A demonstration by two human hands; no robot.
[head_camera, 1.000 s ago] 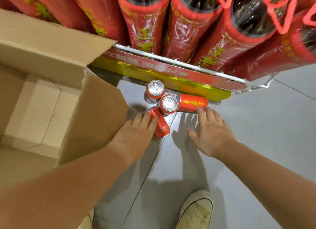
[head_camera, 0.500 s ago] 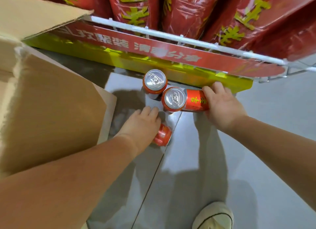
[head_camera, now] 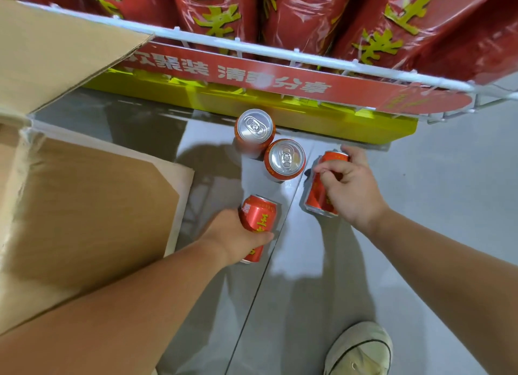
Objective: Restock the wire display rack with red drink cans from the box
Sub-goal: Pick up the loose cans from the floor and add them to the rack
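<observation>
The left hand wraps a red can and the right hand grips another — one each, likely to fill the wire rack faster. Two cans stand on the floor beside the box.

A shop: wire display rack (printed promotional banner) stocked with wrapped drinks.

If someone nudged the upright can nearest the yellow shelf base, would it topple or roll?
The can nearest the base stands upright on smooth floor, so a low nudge would probably slide it. A higher push might tip it; once on its round side it would likely roll. The neighbouring can sits close and may block it.
</observation>
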